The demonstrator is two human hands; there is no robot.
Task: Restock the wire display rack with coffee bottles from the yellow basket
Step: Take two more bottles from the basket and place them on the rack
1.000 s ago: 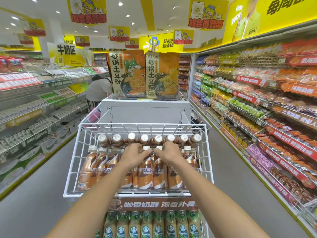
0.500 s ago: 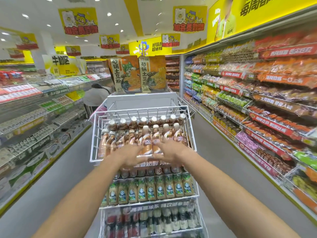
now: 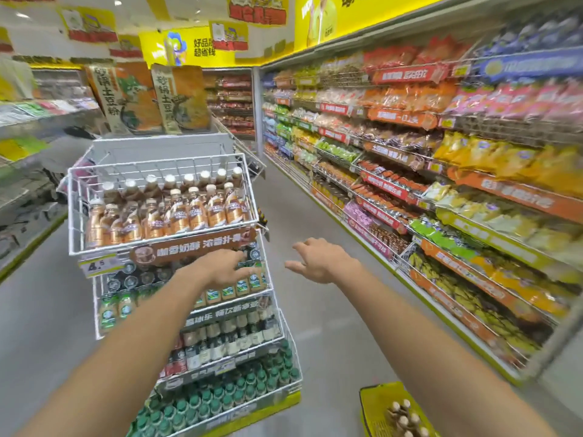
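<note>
Both your hands are empty with fingers spread: left hand (image 3: 224, 269) hovers at the second tier of the wire display rack (image 3: 157, 167), right hand (image 3: 320, 261) just beside the rack. You look to be between loads (top tier reads nearly full). Next move: reach down-right to the yellow basket (image 3: 372, 402) on the floor and grip one of the coffee bottles (image 3: 405, 416) standing in it.

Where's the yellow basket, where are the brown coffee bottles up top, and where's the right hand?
yellow basket (image 3: 373, 402): head view, its bare left wall.
coffee bottles (image 3: 177, 215): head view, one bottle's label, top tier.
right hand (image 3: 322, 263): head view, back of the hand.
</note>
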